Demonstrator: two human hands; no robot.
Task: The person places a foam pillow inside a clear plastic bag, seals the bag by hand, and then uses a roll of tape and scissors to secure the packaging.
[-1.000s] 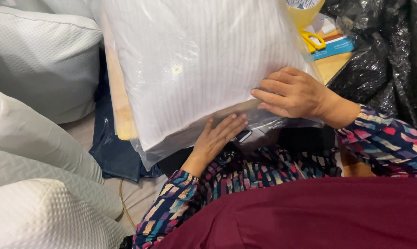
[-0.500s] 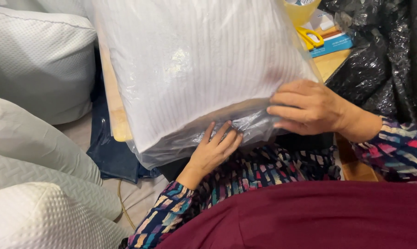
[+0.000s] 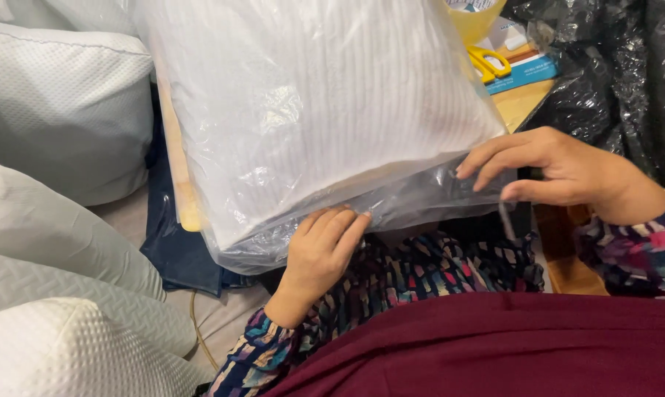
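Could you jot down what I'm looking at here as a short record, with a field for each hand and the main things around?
Main thing: white pillow in a clear plastic bag, lying on a wooden table
Left hand: fingers curled on the bag's loose lower edge
Right hand: pinching the same edge further right
Nearby: yellow scissors on the table; black plastic sheeting at right; white pillows stacked at left

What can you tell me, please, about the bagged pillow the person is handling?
The pillow is white with fine ribbed stripes, plump, sealed inside a clear, crinkled plastic bag whose loose open end hangs toward the person. It lies tilted over a wooden table. The left hand grips the bag's lower edge; the right hand pinches its corner.
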